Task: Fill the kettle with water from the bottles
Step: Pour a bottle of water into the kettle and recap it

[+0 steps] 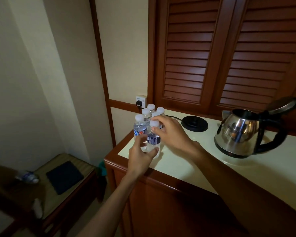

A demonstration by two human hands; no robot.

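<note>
Several small water bottles with white caps stand clustered at the counter's left end. The nearest bottle [153,140] has a dark blue label. My left hand [140,155] grips its lower body, and my right hand [169,132] pinches its white cap [154,123] with thumb and fingers. Another capped bottle [140,127] stands just to its left. A steel kettle [239,134] with a black handle sits on the right of the counter, off its base, with its lid [285,104] flipped open.
The black kettle base [194,123] lies on the cream counter top [186,161] between bottles and kettle, its cord running to a wall socket [141,101]. Louvred wooden doors stand behind. A low bench at lower left carries a dark pad [64,177] and a lying bottle [27,177].
</note>
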